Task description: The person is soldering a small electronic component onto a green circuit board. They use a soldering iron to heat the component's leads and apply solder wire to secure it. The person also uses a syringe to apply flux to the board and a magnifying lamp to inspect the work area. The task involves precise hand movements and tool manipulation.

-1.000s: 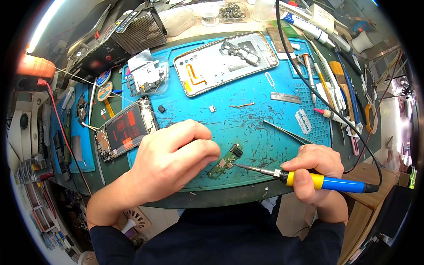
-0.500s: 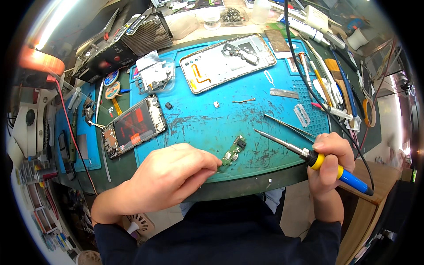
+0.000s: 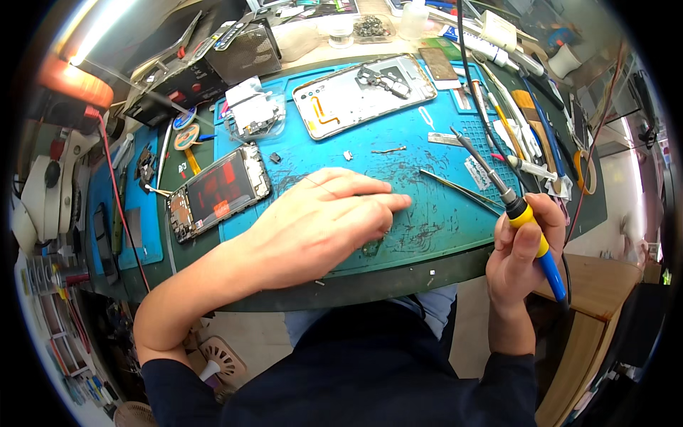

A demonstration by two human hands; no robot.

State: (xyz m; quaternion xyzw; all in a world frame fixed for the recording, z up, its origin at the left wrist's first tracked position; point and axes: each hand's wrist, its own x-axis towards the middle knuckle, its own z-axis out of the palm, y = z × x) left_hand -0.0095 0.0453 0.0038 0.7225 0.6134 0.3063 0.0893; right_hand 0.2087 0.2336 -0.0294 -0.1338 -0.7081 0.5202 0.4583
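Observation:
My left hand (image 3: pixel 313 231) reaches across the front of the blue work mat (image 3: pixel 284 178), its fingers bent down over a small green circuit board (image 3: pixel 371 248). Only an edge of the board shows below the fingers; the thumb and whatever the fingertips pinch are hidden. A very thin wire-like line stands out above the back of this hand. At the right, my right hand (image 3: pixel 514 263) is closed round the blue and yellow handle of a soldering iron (image 3: pixel 521 214). Its metal tip points up and to the left, clear of the mat. Tweezers (image 3: pixel 461 191) lie between the hands.
An opened phone (image 3: pixel 220 191) lies at the left, and a phone back housing (image 3: pixel 331 121) at the far side. A clear box of parts (image 3: pixel 260 124) stands between them. Small loose parts, a blade (image 3: pixel 477 173) and a syringe (image 3: pixel 533 169) lie about. The iron's black cable (image 3: pixel 478 92) hangs at the right.
My left hand has moved right and farther over the board, now covering most of it. My right hand has tilted the soldering iron so that its tip has risen and moved right.

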